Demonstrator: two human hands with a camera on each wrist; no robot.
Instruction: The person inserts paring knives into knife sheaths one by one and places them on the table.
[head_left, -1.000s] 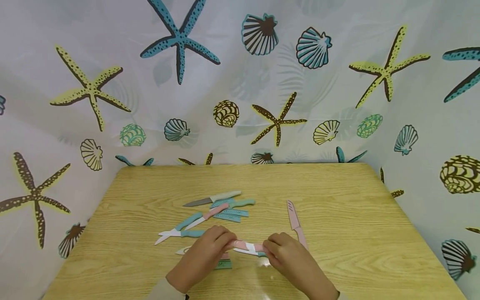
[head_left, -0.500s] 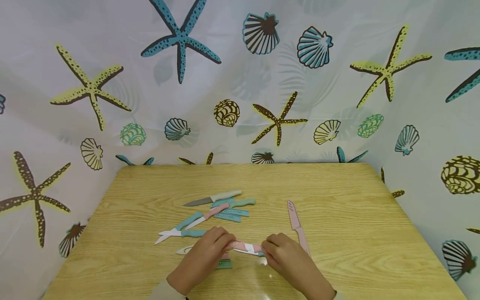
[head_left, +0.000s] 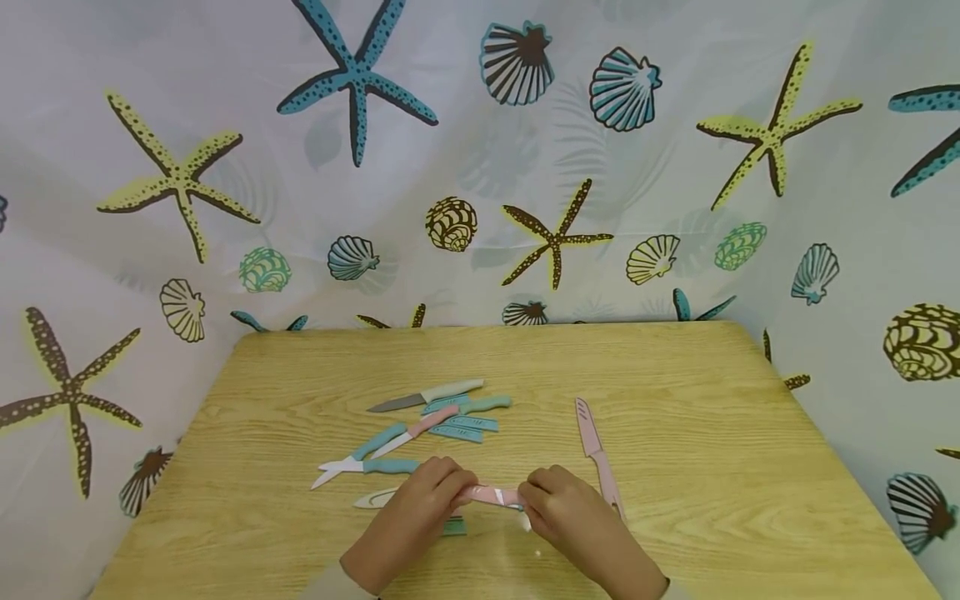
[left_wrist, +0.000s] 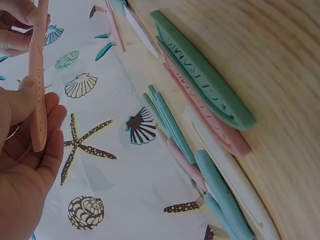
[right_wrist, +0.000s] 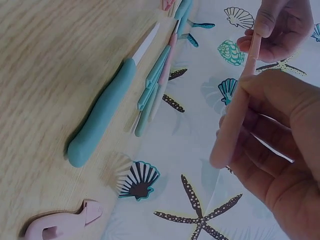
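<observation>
My left hand (head_left: 420, 512) pinches a pink blade sheath (left_wrist: 38, 90) with raised lettering, thumb on one side and fingers on the other. Opposite it, my right hand (head_left: 573, 517) grips the pink handle (right_wrist: 232, 125) of a knife. Sheath and handle are in line, held above the table, with only a sliver of white blade (head_left: 500, 496) showing between them in the head view. Below lies a teal-handled knife (right_wrist: 102, 112) with a white blade. Under my left hand in the head view, a green sheath (left_wrist: 200, 70) and another pink sheath (left_wrist: 200, 107) lie side by side.
Left of centre, teal-handled knives (head_left: 386, 466), a pink-handled knife (head_left: 432, 419), a white-handled knife (head_left: 450, 389) and teal sheaths (head_left: 461, 433) lie crossed together. A pink sheathed knife (head_left: 588, 429) lies to the right. Patterned cloth (head_left: 480, 150) surrounds the wooden table (head_left: 675, 375).
Both hands have drawn slightly closer together. The white blade showing between pink sheath and handle has shrunk to a sliver as it slid into the sheath.
</observation>
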